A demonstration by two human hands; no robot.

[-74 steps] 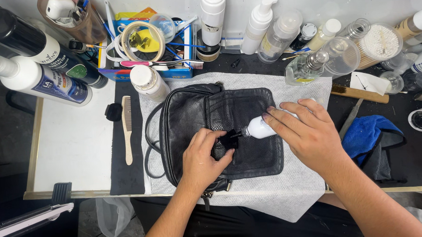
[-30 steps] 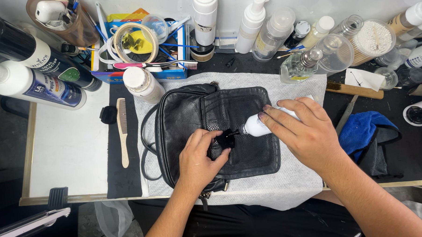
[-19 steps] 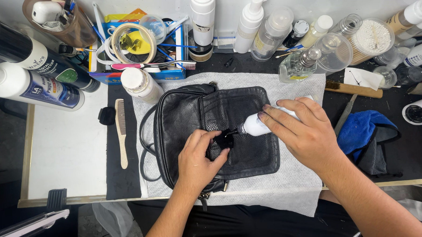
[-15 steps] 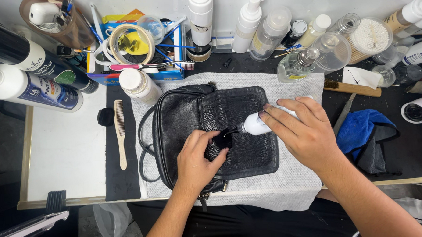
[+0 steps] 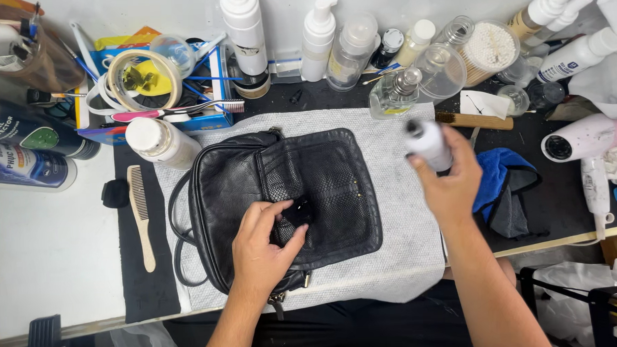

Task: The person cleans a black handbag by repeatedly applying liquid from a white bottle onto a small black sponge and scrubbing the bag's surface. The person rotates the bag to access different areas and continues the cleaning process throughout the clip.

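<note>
A black leather bag with a textured front flap lies flat on a white cloth. My left hand rests on the bag's lower middle and pinches a small black applicator against the flap. My right hand is raised above the cloth to the right of the bag, gripping a small white bottle held upright. The bottle's tip is blurred.
Pump and spray bottles, a glass bottle and a jar of cotton swabs line the back. A blue box of tools, a wooden comb, a blue rag and a pale hair dryer surround the cloth.
My right hand lifted the white bottle away from the applicator and moved it right, turning it upright. My left hand stays on the bag with the applicator. The view shifted.
</note>
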